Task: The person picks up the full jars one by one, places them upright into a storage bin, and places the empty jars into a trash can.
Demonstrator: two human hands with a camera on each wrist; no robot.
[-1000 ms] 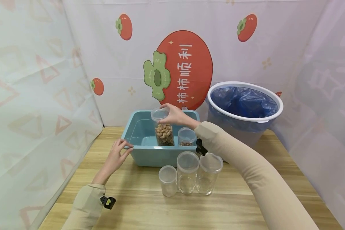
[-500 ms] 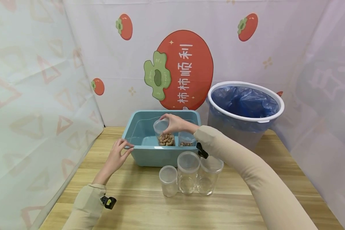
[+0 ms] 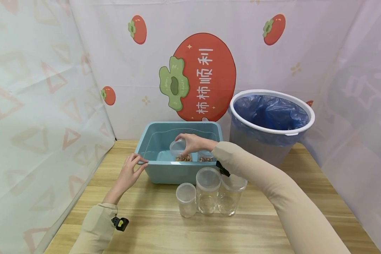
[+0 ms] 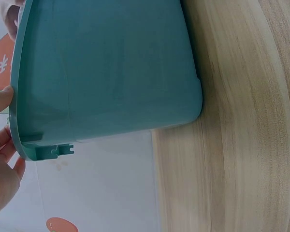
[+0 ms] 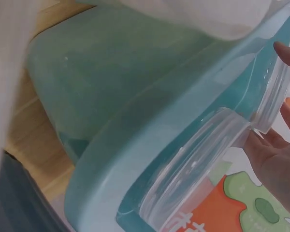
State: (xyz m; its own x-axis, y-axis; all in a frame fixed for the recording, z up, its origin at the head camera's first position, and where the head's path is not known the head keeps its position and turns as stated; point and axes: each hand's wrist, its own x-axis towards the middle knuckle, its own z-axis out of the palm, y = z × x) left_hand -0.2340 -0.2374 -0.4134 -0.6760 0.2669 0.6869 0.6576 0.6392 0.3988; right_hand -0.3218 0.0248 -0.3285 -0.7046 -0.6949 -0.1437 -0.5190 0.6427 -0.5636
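Observation:
My right hand holds a clear lidded jar of cashews by its upper part, down inside a blue plastic tub. Beside it in the tub stands a second lidded jar with nuts in it, partly hidden by the right hand. In the right wrist view, the second jar's lid lies close to the gripped one. My left hand pinches the tub's front left corner; in the left wrist view its thumb and fingers meet the rim.
In front of the tub stand three clear lidded jars with no contents showing: a small one, a taller one and another partly behind the right sleeve. A bin with a blue liner stands at the right. A printed cloth hangs behind.
My right hand has lowered the jar of cashews deeper into the tub, so less of the nuts shows above the front rim. The left hand stays on the corner.

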